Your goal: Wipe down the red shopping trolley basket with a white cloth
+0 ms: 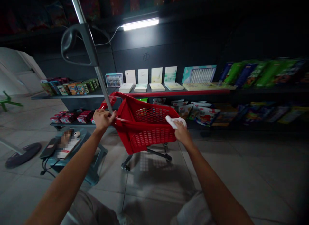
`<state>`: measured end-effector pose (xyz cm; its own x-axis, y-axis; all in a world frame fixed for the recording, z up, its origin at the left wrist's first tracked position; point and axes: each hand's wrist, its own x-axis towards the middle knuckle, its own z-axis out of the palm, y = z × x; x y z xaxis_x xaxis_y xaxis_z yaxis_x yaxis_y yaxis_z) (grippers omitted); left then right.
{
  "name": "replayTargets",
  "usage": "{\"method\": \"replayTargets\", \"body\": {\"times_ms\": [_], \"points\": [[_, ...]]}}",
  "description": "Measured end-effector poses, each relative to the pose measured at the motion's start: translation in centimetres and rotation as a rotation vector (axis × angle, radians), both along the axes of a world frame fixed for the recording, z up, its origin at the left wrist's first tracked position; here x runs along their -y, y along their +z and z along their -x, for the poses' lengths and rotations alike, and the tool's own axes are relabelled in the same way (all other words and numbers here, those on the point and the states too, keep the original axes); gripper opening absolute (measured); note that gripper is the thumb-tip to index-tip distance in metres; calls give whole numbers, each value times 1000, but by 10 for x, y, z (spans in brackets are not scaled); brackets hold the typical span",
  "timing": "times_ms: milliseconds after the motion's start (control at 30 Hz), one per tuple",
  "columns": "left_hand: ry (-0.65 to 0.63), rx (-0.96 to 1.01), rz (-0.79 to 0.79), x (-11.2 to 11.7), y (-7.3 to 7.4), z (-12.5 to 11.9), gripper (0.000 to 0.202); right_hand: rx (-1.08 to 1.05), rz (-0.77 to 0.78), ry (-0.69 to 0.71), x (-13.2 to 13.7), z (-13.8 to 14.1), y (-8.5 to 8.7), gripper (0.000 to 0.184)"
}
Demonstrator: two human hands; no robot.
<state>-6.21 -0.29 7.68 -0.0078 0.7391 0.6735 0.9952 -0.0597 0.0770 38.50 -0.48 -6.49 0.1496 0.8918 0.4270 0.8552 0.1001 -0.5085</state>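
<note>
Left grip (104,119) curled tight on the handle end of the red cart (146,126), metal pole (102,83) just beyond it; over on the other side, the right grip (182,131) clamps a white cloth (174,122) at the rim! The cart stretches between both grips, stocked shelf (169,93) beyond them.

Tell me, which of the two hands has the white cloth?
The right hand: it has the white cloth at one end of the red shopping cart. The left hand is at the other end, with no cloth showing in it.
</note>
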Motion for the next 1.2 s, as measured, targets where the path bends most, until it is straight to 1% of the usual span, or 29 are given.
{"method": "replayTargets", "body": {"times_ms": [33, 100, 167, 233, 300, 367, 433, 467, 500, 567, 600, 667, 700, 767, 867, 1067, 1133, 1167, 1200], "points": [[10, 13, -22, 1, -1, -1, 44, 43, 33, 34, 3, 4, -3, 67], [31, 47, -61, 4, -4, -4, 43, 44, 75, 63, 7, 10, -5, 68], [59, 94, -88, 6, -7, -8, 42, 18, 106, 90, 11, 14, -4, 68], [101, 157, -117, 8, -10, -13, 43, 15, 106, 110, 17, 19, -1, 67], [151, 244, -149, 10, -15, -19, 51, 63, 65, 109, 25, 27, 3, 65], [215, 380, -159, 13, -25, -27, 70, 134, 19, 97, 33, 38, 7, 64], [284, 584, -98, 16, -40, -39, 86, 187, 0, 97, 40, 48, 11, 62], [313, 710, -32, 18, -49, -48, 92, 195, 1, 101, 43, 53, 12, 62], [327, 837, 66, 20, -58, -59, 98, 192, 8, 110, 45, 57, 14, 62], [291, 1014, 272, 23, -75, -85, 112, 177, 32, 129, 47, 63, 16, 62], [249, 1040, 334, 24, -83, -98, 120, 175, 45, 138, 48, 65, 17, 62], [166, 1076, 385, 24, -94, -123, 128, 188, 73, 156, 49, 68, 20, 61], [142, 1089, 400, 23, -98, -132, 131, 200, 90, 168, 50, 68, 22, 60], [140, 1102, 395, 19, -103, -142, 136, 223, 135, 191, 53, 69, 27, 61], [147, 1099, 355, 10, -107, -139, 135, 245, 199, 230, 58, 70, 35, 62], [146, 1118, 319, -4, -112, -110, 125, 207, 259, 360, 66, 68, 43, 62], [151, 1104, 310, -7, -113, -99, 124, 83, 209, 351, 60, 58, 45, 59], [153, 1099, 307, -9, -113, -93, 123, -25, 150, 314, 55, 50, 45, 57], [157, 1098, 309, -10, -112, -87, 123, -156, 73, 247, 49, 40, 45, 55]]}}
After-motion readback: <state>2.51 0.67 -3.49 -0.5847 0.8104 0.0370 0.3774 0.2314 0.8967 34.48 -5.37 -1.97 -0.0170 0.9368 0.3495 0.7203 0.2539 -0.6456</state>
